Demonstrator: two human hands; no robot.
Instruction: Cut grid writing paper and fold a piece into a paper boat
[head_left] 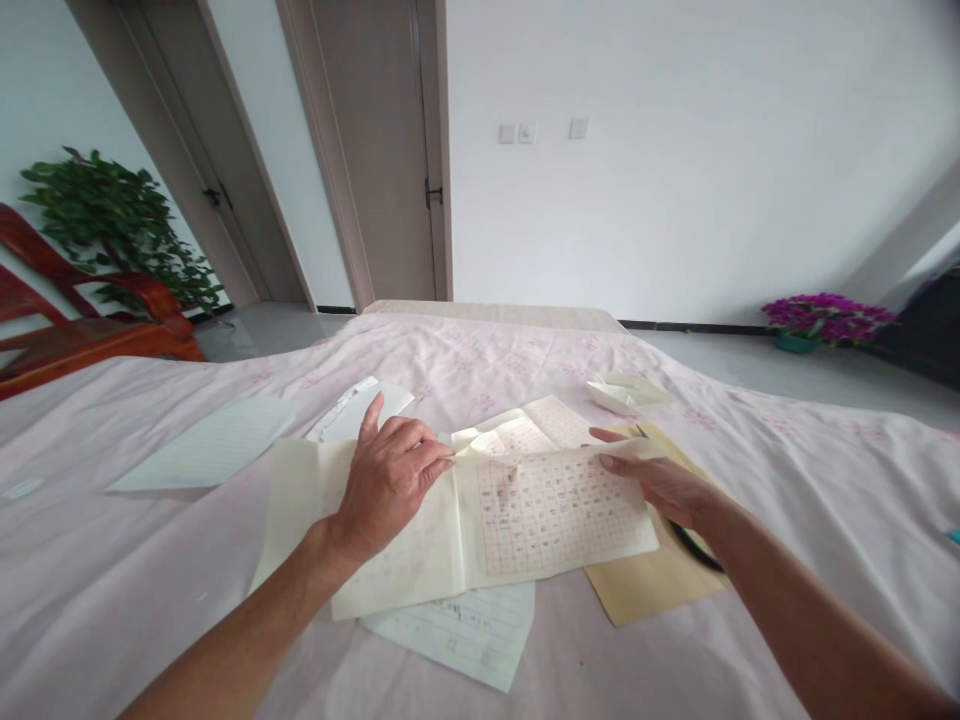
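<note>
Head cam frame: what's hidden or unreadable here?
- Writing on the gridded sheet: too small and blurred to read.
- Black object on the brown envelope: mostly hidden by the right hand and wrist.
- Cream sheet: the left hand covers its fold, and the grip is unclear.
- Lined sheet: its top is hidden under the sheets above it.
- Both elbows: cut off by the bottom edge.
</note>
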